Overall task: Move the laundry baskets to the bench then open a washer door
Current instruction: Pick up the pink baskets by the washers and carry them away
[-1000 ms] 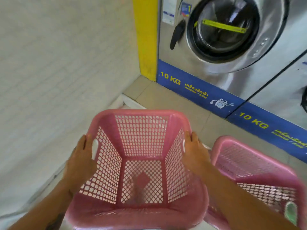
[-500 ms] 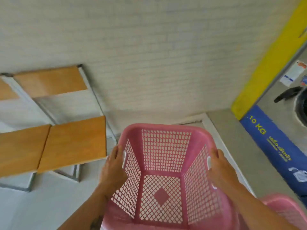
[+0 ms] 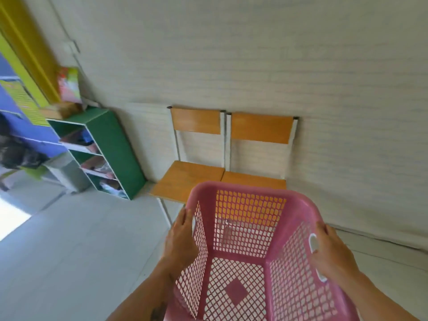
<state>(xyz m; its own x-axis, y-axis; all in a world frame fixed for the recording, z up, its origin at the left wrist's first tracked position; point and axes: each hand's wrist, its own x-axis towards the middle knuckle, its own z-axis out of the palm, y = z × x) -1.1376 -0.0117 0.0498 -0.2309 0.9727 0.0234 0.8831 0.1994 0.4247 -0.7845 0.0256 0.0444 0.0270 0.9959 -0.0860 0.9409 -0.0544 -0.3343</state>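
Note:
I carry an empty pink mesh laundry basket in front of me, off the floor. My left hand grips its left rim at the handle slot. My right hand grips the right rim the same way. Just beyond the basket stands the bench, two joined wooden seats with backrests against the white wall. The basket's far edge overlaps the right seat in the view. No washer and no second basket are in view.
A green open shelf unit with items in its compartments stands left of the bench. A yellow pillar rises at the far left. The floor is pale tile, and a dark shape sits at the left edge.
I have turned left, away from the washers, holding the basket. The washers and the second pink basket have left the view, and the bench now lies straight ahead.

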